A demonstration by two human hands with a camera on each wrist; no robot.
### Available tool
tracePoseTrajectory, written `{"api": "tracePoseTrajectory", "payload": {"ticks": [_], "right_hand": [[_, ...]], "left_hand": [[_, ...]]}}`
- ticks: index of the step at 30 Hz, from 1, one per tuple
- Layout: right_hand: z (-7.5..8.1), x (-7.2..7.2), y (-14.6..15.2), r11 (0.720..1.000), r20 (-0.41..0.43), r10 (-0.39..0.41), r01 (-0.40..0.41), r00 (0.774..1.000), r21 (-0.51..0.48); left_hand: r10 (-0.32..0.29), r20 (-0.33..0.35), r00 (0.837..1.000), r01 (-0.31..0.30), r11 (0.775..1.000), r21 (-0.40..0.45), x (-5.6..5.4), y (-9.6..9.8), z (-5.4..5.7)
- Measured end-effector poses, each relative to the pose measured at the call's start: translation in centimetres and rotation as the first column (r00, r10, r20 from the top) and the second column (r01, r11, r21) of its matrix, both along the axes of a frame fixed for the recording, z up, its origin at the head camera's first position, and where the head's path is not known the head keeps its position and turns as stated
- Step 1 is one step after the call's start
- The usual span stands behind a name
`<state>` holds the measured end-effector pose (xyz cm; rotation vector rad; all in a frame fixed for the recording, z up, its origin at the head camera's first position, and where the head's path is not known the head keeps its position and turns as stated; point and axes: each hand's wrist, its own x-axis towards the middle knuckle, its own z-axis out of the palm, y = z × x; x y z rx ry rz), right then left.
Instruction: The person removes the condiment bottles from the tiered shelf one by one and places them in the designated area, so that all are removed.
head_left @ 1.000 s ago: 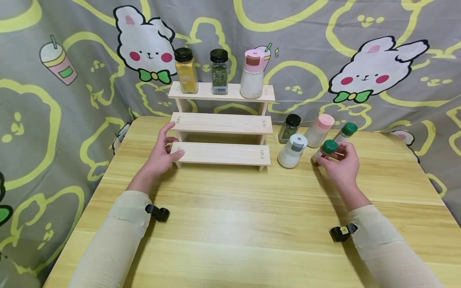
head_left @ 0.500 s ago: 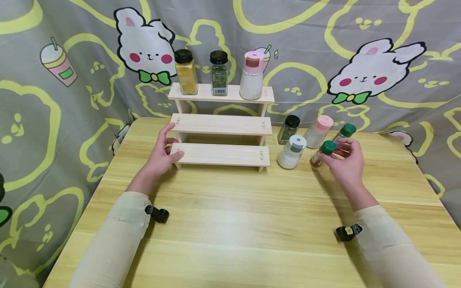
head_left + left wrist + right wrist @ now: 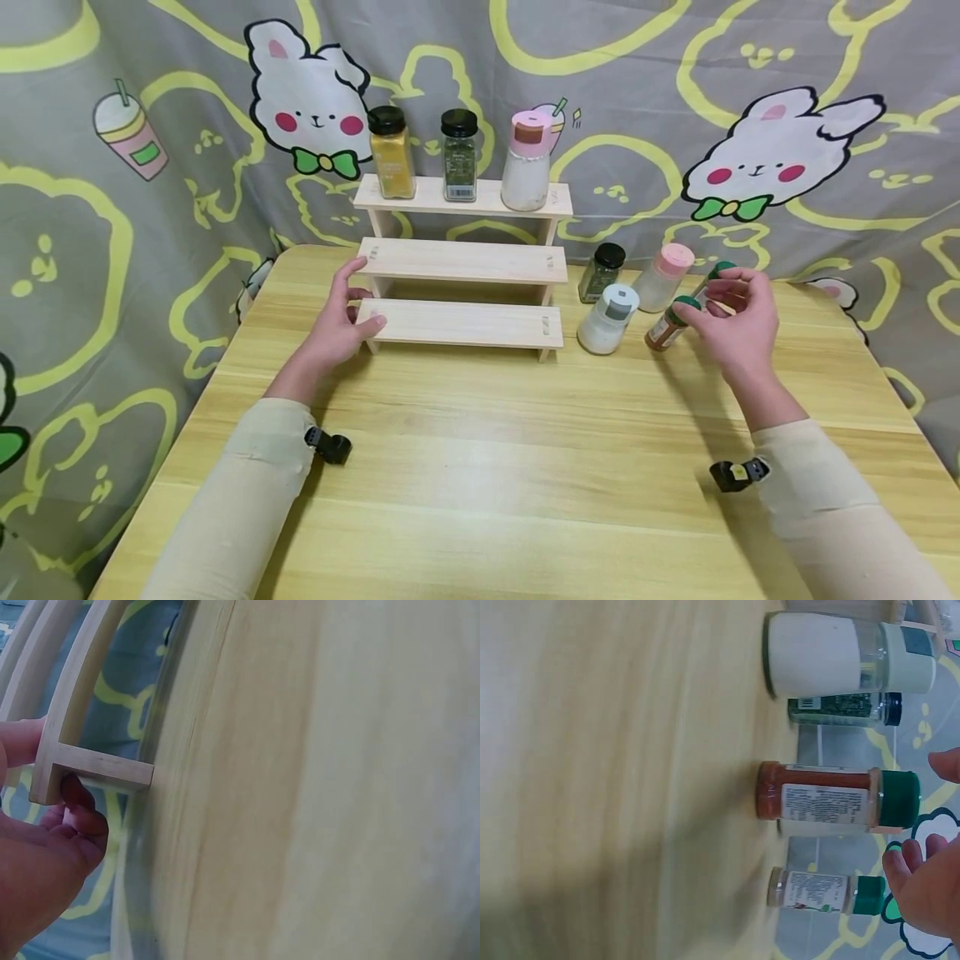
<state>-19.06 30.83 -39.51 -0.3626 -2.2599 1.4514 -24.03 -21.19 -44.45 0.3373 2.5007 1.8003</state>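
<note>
My left hand [image 3: 337, 329] holds the left end of a three-tier wooden rack [image 3: 465, 323], thumb on the lowest shelf. In the left wrist view, curled fingers [image 3: 79, 817] reach beneath that shelf. My right hand [image 3: 744, 329] hovers at the green cap of a spice jar with red-brown contents [image 3: 825, 795]. The right wrist view shows thumb and fingertips apart, just beyond the cap, holding nothing. A second green-capped jar [image 3: 817, 891] stands behind, partly hidden by the hand in the head view. Left of the red-brown jar is a white-capped shaker [image 3: 603, 325].
On the top shelf stand a yellow spice jar [image 3: 393, 167], a dark green herb jar [image 3: 460, 162] and a pink-capped shaker [image 3: 525, 175]. Behind the white-capped shaker are a black-capped jar [image 3: 600, 275] and another pink-capped shaker [image 3: 660, 283]. A patterned curtain [image 3: 630, 75] hangs behind the table.
My right hand has let go of the red-brown spice jar's green cap and drawn back to the right and up. The jar stays standing. My left hand keeps its hold on the rack.
</note>
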Motion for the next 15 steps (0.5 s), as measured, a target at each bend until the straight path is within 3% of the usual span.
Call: {"api": "tracePoseTrajectory", "payload": {"ticks": [15], "right_hand": [[2.7,-1.0,-1.5,0.999,-0.003,-0.003,0.003,1.0,-0.037]], "left_hand": [[-0.011,-0.009,1.0,0.011,1.0,-0.006,0.2,0.2,0.5]]}}
